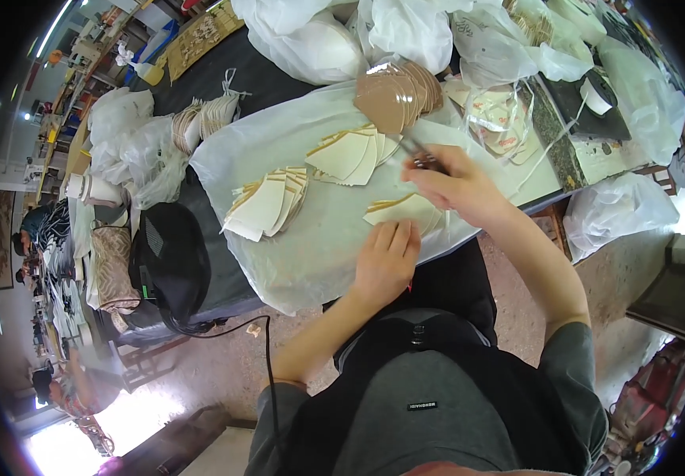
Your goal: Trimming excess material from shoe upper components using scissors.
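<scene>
My left hand (387,255) rests at the near edge of the table. Its fingers are drawn together and pressed on the lower edge of a fan of cream, curved cut pieces (406,209) with a yellowish-brown top edge. Just above these, my right hand (457,181) is closed around a dark-handled tool (428,161). Motion blurs the tool's far end, so its kind is unclear. Two more fanned stacks of cream pieces lie to the left, one stack (350,156) farther back and the other stack (268,205) nearer. Beyond the tool lies a fanned stack of brown pieces (396,97).
A translucent plastic sheet (279,270) covers the work area. White plastic bags (310,44) crowd the back. A black cap-like object (172,258) and a patterned bundle (114,270) sit at left. On the right are a tape roll (596,97) and a hanging bag (616,213).
</scene>
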A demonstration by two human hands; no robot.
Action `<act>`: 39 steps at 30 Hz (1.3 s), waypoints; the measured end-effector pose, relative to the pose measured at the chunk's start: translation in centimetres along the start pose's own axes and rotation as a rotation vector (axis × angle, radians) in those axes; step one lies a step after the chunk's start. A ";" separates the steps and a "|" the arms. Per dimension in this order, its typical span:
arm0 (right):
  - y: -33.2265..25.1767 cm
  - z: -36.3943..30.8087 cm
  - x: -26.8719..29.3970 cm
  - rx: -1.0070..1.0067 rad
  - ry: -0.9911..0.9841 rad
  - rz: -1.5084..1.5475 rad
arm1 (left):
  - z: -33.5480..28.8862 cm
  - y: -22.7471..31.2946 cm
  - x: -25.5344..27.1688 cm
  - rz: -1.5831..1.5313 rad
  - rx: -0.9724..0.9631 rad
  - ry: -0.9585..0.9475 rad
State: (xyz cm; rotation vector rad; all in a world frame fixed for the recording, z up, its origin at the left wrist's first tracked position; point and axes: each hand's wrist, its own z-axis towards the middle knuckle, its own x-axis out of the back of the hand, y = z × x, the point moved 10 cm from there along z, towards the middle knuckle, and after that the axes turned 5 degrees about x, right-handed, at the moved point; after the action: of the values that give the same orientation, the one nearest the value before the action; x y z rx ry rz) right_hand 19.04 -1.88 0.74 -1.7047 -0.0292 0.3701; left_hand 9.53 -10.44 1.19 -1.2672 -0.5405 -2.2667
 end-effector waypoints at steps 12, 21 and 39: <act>4.1 4.1 -3.3 0.074 -0.254 -0.775 | -3.8 -3.7 0.9 -0.199 0.225 0.122; 5.6 3.9 -3.7 -0.065 -0.336 -0.757 | -4.8 -5.4 1.3 -0.295 0.362 0.195; 5.4 3.0 0.8 -0.230 -0.312 -0.732 | -2.6 -5.5 0.3 -0.089 0.452 0.067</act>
State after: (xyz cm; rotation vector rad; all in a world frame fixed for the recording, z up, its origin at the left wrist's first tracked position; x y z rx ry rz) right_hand 17.97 0.26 -4.98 -1.7142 -0.9269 0.0754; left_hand 4.42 -7.55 -0.38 -0.9533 -1.0318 -2.0836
